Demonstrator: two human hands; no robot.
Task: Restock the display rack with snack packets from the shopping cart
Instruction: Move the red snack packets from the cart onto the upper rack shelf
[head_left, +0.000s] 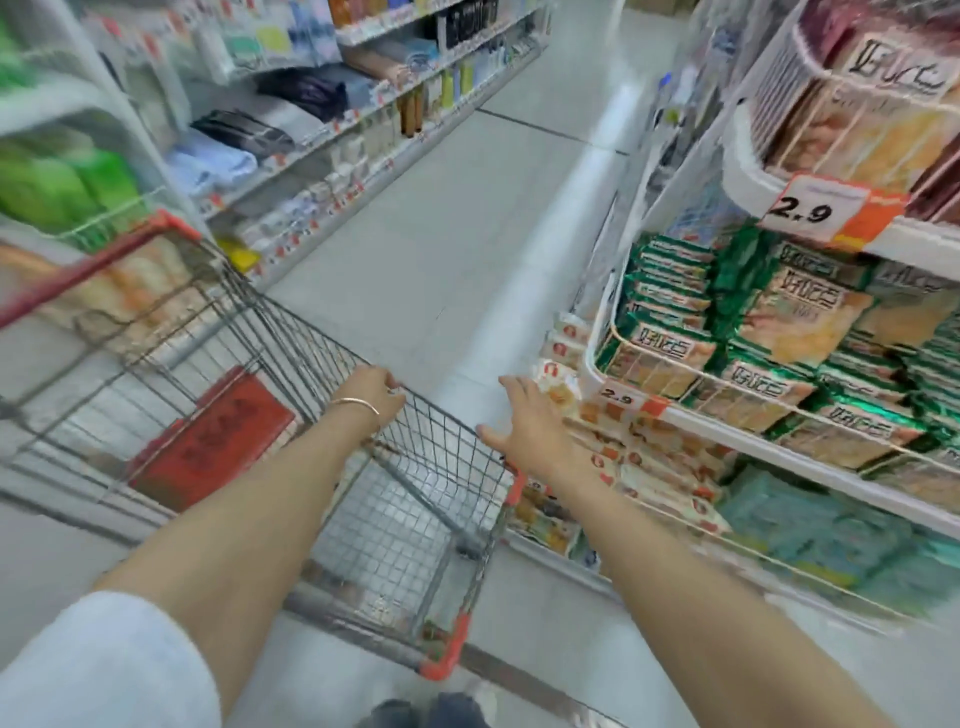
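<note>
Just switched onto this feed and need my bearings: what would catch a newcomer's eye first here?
The wire shopping cart fills the lower left, with the left hand gripping its top rim and a flat red item lying inside. On the right, the display rack holds stacked green snack packets under a large orange 2.9 price tag. The right hand, fingers spread, reaches toward the rack.

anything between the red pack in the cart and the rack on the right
Only the cart's wire side wall, whose rim the left hand grips; the red pack would have to be lifted over it. Past that, nothing visible stands before the rack; the right hand hovers open in that gap.
</note>
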